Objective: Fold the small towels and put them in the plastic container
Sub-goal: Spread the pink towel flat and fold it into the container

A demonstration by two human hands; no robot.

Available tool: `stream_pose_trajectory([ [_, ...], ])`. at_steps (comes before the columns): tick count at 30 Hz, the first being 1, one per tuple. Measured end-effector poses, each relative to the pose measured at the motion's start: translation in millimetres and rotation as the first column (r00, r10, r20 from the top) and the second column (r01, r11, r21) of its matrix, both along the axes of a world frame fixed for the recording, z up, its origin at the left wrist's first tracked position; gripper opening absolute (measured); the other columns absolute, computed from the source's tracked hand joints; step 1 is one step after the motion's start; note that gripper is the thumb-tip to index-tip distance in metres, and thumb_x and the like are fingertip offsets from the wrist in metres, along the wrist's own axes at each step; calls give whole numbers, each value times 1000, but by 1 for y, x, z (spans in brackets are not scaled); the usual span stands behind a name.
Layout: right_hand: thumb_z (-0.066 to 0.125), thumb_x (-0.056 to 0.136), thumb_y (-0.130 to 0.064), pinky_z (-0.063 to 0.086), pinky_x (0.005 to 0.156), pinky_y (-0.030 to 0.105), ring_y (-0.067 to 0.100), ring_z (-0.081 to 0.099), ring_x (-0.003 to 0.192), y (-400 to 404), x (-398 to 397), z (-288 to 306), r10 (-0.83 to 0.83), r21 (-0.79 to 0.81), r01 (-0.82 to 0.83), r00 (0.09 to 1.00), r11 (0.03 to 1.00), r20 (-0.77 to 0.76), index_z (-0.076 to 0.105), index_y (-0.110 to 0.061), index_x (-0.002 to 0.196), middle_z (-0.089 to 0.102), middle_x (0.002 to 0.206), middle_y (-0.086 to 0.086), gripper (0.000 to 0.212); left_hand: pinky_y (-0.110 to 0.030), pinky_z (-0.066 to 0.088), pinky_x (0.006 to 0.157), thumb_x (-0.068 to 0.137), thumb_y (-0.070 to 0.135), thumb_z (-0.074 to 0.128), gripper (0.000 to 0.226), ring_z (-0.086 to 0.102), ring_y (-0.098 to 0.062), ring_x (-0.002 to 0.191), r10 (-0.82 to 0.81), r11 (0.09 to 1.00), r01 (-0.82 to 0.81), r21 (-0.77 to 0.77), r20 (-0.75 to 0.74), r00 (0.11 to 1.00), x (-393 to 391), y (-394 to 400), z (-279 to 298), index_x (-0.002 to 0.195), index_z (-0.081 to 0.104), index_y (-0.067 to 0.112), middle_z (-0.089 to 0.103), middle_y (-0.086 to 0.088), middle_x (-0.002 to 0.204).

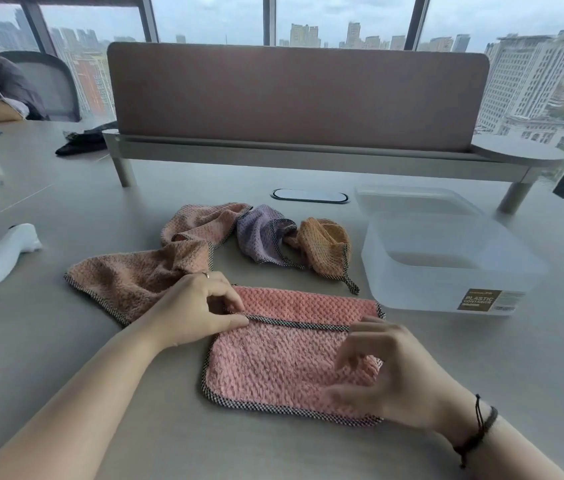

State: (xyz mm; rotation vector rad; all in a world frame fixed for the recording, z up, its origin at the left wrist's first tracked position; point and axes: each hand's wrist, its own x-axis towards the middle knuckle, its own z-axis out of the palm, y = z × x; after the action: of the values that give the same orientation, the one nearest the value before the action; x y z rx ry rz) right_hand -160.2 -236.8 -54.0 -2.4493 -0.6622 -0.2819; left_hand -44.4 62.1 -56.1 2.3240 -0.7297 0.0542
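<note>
Pink towel [284,362]: lies flat on the table [481,375] in front of the person, its near part folded up over itself so that a checked hem runs across it just short of the far edge.
Left hand [200,306]: rests on the towel's left end at the folded hem; thumb and curled fingers pinch the hem there. A ring shows on one finger.
Right hand [388,372]: hovers over the towel's right side, blurred; fingers loosely curled and spread, holding nothing that can be seen. A dark cord bracelet [478,427] circles the wrist.
Peach towel [155,265]: crumpled, beyond and left of the pink one, partly under the left hand.
Lilac towel [259,233]: bunched, just right of the peach one.
Orange towel [325,247]: bunched, touching the lilac one, near the container.
Plastic container [446,268]: translucent, lidless, right of the towels; no towel inside; brown label on its near wall.
Lid [412,199]: flat behind the container.
Desk divider [294,95]: stands across the far side.
White object [3,254]: lies at the left edge.
</note>
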Motion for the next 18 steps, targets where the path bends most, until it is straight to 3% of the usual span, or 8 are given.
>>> stream_pose_trajectory([
  [3,75,64,-73,43,72,21,-1,49,78,14,-4,-6,102,-104,-105,994,989,-26,66,-31,78,52,77,-20,45,-32,51,85,68,33,90,18,66,-7,86,11,1000,-9,-20,97,995,0,-2,-1,81,77,34,68,14,86],
  [7,74,78,-47,47,73,28,1,50,78,16,-1,-9,98,-57,-98,995,993,0,64,-30,77,54,79,-17,20,-38,53,67,69,43,84,17,63,-13,72,-63,994,76,-76,158,985,-8,-11,2,78,74,32,66,10,76],
  [11,68,85,-38,47,70,26,2,51,74,17,0,-10,51,-35,-51,999,998,2,61,-25,74,54,76,-15,19,-29,42,49,63,53,88,34,53,-8,55,-279,947,270,-172,-33,960,-26,-24,10,69,72,24,64,2,62],
  [13,65,88,-35,46,68,24,2,51,72,17,2,-11,18,-15,-18,1000,1000,-8,60,-23,73,55,75,-14,19,-31,44,53,57,57,89,40,53,-7,58,-357,931,347,-109,-91,930,-36,-29,15,71,71,24,63,4,65],
  [16,59,91,-35,44,65,22,3,51,69,17,4,-13,-36,10,36,999,999,-32,56,-22,74,55,74,-13,22,-30,50,70,53,61,88,51,60,-11,76,-394,907,403,122,-97,914,-48,-39,21,87,70,27,66,8,78],
  [18,56,93,-37,42,63,22,4,52,68,16,4,-12,-68,69,72,996,995,-60,53,-24,75,56,72,-13,23,-25,50,73,59,52,87,47,61,-8,79,-398,889,411,203,-107,911,-52,-44,21,94,68,28,66,8,82],
])
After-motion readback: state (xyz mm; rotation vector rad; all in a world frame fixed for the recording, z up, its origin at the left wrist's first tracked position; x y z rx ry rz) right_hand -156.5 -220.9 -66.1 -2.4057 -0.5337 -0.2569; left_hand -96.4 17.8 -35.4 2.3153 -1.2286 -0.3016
